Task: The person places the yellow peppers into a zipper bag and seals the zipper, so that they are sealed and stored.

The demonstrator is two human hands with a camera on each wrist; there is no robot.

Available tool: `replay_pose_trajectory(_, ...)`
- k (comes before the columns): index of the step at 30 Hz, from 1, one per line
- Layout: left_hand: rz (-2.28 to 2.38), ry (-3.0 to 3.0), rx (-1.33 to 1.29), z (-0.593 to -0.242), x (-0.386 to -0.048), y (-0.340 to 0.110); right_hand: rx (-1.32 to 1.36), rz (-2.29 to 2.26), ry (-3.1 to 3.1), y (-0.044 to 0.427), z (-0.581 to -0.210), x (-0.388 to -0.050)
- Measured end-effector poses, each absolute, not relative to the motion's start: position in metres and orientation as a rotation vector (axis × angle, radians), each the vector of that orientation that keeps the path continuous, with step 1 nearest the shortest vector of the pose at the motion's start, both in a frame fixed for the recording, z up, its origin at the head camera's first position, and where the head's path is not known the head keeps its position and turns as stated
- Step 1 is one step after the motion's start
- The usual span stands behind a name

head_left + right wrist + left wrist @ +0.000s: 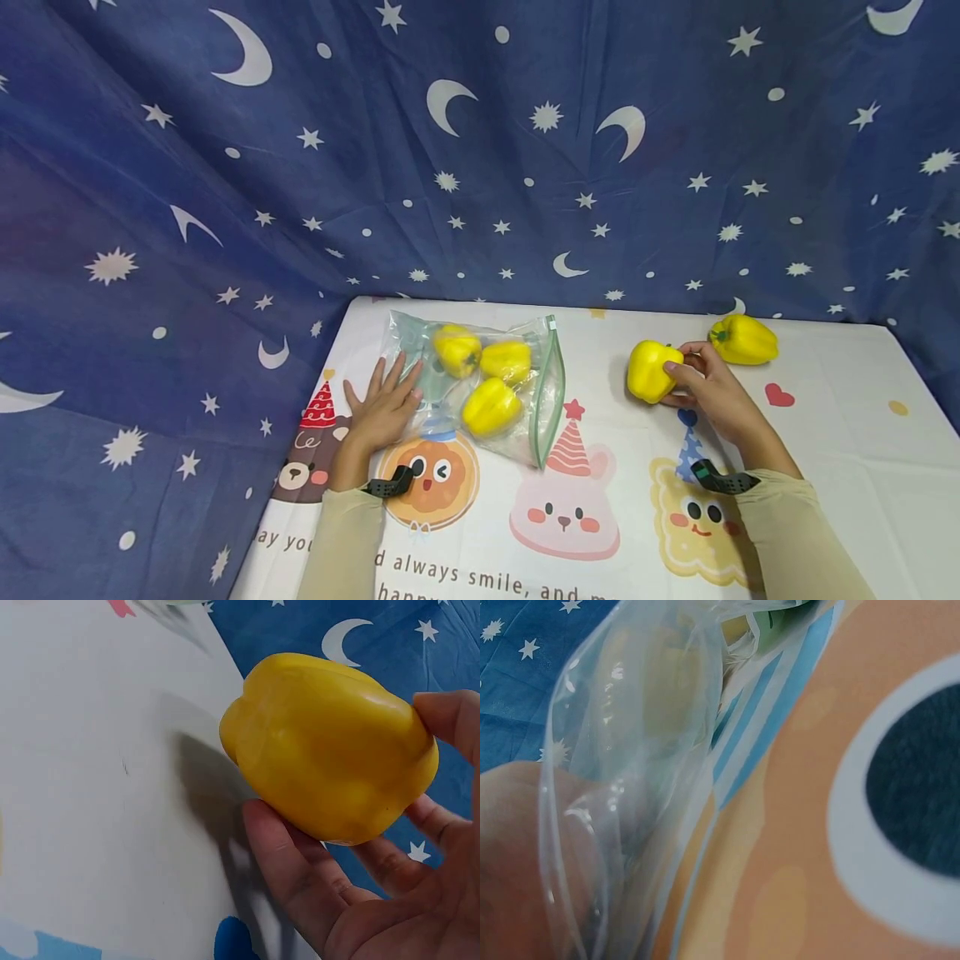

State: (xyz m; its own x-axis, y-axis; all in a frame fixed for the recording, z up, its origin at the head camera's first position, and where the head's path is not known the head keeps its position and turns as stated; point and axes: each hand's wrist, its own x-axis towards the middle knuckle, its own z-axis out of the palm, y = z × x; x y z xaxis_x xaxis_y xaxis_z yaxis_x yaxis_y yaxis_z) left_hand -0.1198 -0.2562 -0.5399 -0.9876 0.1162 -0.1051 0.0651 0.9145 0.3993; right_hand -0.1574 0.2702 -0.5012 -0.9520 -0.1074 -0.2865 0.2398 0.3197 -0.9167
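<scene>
In the head view my right hand [708,387] grips a yellow bell pepper [651,372] between thumb and fingers. The right wrist view shows that pepper over the table, its shadow to the left of it. My left hand [384,408] lies with spread, straight fingers on the left, closed end of a clear zip bag [517,446]. Inside the bag are three yellow peppers, the upper left one [457,351], the upper right one [506,362] and the lower one [491,407]. The bag's green-edged mouth faces right. In the left wrist view its plastic [630,787] covers part of the picture.
Another yellow bell pepper [744,340] lies near the table's back right edge, just behind my right hand. The white tablecloth [847,467] carries printed cartoon figures and lettering. A blue curtain [495,150] with moons and stars hangs behind the table and along its left.
</scene>
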Motion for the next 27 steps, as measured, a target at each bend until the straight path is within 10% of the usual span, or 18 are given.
replay_pose_trajectory(27, 0.618, 2.954, 0.151, -0.539, -0.119, -0.257, -0.105, -1.827, 2.024, 0.262, -0.493, -0.141)
